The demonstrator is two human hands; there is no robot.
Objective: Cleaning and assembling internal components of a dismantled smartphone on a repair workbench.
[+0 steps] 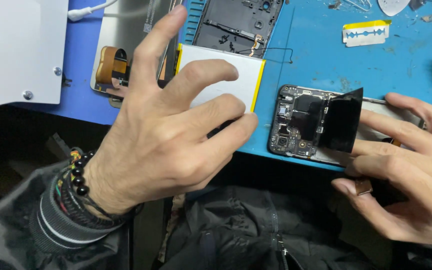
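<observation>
Your left hand (166, 135) hovers, fingers spread, over the white battery (216, 67). Right fingers (396, 130) pinch the black film (343, 120) over the opened phone (301, 122); peel slowly, low.

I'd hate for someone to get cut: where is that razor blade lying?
The razor blade lies on the blue mat at the upper right of the head view, beyond the opened phone and clear of both hands.

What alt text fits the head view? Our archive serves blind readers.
A right hand holds an opened phone with a black sheet lifted off it, on a blue mat. The left hand hovers over a white battery; a razor blade lies behind.
</observation>
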